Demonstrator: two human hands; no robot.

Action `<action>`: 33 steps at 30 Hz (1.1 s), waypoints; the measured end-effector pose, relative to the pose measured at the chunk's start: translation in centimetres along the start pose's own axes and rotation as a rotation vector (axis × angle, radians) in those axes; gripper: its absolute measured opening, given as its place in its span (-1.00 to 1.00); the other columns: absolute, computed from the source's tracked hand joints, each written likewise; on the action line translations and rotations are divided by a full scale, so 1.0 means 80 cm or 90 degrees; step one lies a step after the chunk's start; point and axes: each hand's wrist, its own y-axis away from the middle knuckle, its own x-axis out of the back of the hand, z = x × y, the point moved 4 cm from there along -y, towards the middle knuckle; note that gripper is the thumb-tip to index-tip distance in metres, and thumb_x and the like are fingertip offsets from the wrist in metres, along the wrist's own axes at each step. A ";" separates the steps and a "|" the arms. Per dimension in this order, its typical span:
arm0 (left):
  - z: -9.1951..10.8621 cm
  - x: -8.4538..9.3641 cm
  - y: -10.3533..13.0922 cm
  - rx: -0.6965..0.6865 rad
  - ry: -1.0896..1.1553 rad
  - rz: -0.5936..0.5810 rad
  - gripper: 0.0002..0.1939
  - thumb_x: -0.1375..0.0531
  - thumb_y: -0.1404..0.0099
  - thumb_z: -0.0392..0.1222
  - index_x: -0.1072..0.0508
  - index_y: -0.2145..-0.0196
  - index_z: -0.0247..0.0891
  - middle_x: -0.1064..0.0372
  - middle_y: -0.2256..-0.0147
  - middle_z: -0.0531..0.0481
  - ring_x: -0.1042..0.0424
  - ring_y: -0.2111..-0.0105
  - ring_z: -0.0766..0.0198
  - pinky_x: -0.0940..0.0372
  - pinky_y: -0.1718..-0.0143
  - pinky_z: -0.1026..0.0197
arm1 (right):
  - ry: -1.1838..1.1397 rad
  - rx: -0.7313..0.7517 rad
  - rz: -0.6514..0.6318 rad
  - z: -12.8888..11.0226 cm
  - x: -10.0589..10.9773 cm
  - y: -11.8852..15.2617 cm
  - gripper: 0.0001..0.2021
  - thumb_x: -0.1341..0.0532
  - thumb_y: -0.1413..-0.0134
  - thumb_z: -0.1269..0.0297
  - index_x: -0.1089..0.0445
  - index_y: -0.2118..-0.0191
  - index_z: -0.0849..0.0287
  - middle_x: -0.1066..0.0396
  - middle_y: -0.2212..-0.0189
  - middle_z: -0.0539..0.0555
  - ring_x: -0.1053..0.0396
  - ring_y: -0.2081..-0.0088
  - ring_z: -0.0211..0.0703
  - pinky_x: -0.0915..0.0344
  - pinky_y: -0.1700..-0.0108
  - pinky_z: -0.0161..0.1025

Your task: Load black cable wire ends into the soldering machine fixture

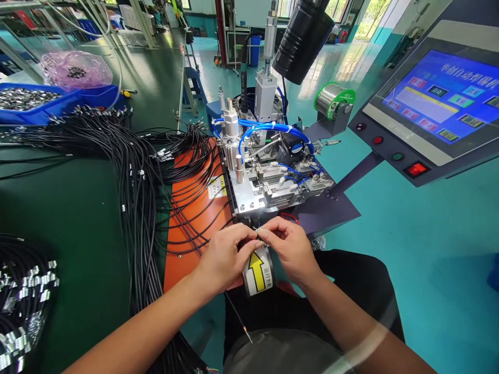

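Both hands meet at the front edge of a metal machine with blue air tubes. My left hand pinches the end of a black cable, with thin wires showing at the fingertips. Close beside it, my right hand is pinched on the same thin wires. Just below the fingers is a round part with a yellow arrow label. A black cable with a bare copper-coloured end hangs under my left forearm, over the lap.
Bundled black cables lie over the green table and an orange panel. Blue trays of metal parts are at the back left. A touch screen, a solder spool and a black cylinder stand right and above.
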 end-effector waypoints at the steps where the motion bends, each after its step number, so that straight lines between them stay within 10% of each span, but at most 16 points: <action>1: 0.000 0.000 0.000 -0.002 0.000 -0.001 -0.92 -0.23 -0.29 -0.29 -0.52 0.37 -0.26 -0.46 0.41 0.07 -0.38 0.38 0.33 -0.21 0.34 0.30 | -0.002 0.007 0.013 0.001 -0.001 0.001 -0.89 -0.35 -0.05 0.27 -0.50 0.39 0.20 -0.45 0.42 0.02 -0.37 0.35 -0.23 -0.29 0.27 -0.29; 13: -0.005 -0.001 -0.001 -0.030 -0.054 -0.038 -0.91 -0.21 -0.31 -0.29 -0.54 0.33 -0.26 -0.44 0.40 0.04 -0.37 0.38 0.32 -0.21 0.35 0.29 | 0.073 -0.062 -0.104 -0.005 0.037 -0.005 -0.76 -0.25 -0.17 0.08 -0.47 0.25 0.17 -0.32 0.49 -0.05 -0.22 0.45 -0.29 -0.18 0.40 -0.31; 33: -0.003 0.003 -0.002 -0.042 -0.063 -0.061 -0.88 -0.19 -0.33 -0.27 -0.55 0.32 -0.25 -0.44 0.40 0.02 -0.40 0.36 0.30 -0.23 0.37 0.30 | 0.251 0.033 -0.202 -0.024 0.024 -0.019 -0.82 -0.17 -0.22 0.20 -0.39 0.35 0.17 -0.28 0.48 -0.05 -0.21 0.43 -0.26 -0.17 0.38 -0.32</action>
